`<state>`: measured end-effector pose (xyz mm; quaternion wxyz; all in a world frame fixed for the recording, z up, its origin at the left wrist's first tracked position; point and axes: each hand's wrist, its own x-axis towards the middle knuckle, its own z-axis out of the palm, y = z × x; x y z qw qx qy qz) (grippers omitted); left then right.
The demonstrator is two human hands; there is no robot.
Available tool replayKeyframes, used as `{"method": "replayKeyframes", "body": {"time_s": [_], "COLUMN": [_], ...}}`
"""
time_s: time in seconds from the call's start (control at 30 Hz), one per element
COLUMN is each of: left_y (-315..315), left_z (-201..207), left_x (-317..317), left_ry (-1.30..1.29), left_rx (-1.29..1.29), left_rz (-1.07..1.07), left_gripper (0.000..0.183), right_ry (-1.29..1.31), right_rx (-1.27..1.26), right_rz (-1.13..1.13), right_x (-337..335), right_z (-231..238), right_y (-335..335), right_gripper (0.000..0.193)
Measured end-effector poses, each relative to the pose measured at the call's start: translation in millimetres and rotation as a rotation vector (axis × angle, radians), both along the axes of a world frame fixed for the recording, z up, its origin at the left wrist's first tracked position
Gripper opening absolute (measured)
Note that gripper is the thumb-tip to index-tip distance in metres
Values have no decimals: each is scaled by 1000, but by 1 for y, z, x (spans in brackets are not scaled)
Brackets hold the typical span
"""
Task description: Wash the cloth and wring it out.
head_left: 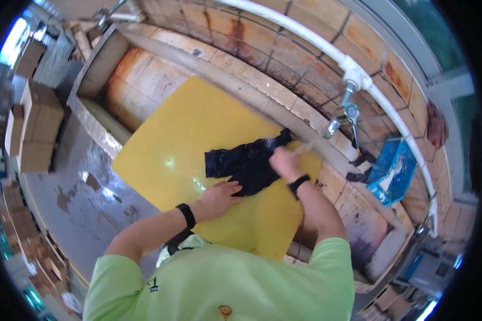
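A wet, dark navy garment (250, 163), shaped like a small pair of trousers, lies spread on a tilted yellow board (171, 123). My left hand (223, 199) rests on the garment's near edge, fingers stretched out and flat. Over its right part is my right hand (285, 163), closed and smeared by motion. A pale blur shows by its fingers; whether that is a tool or splashing water I cannot make out. Just beyond this hand, a thin stream of water runs from the metal tap (333, 127) toward the board.
The board lies across a long tiled trough (103, 120) with rust stains. A white pipe (305, 33) runs along the wall behind. To the right sit a blue plastic basket (393, 171) and a dark strap-like item (361, 167). Cardboard boxes (40, 125) stand at left on the wet floor.
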<state>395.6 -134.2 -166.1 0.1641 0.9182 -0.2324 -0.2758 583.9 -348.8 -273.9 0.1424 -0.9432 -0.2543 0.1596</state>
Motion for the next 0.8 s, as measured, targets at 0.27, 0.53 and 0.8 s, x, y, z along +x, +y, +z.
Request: {"method": "replayKeyframes", "body": {"time_s": [0.27, 0.53, 0.8], "left_y": [1, 6, 0], "left_z": [1, -38, -33], "left_x": [9, -4, -14], "left_ry": [249, -20, -56], "left_rx": [-192, -335, -321], "left_rz": [168, 159, 174], "left_gripper": [42, 38, 39], "right_ry": [275, 141, -170], "right_rx": [112, -186, -76], "right_rz": [287, 80, 39], "right_x": [-76, 3, 40], "right_z": [66, 28, -21], "right_y": [44, 2, -27], "right_gripper": [26, 27, 22]}}
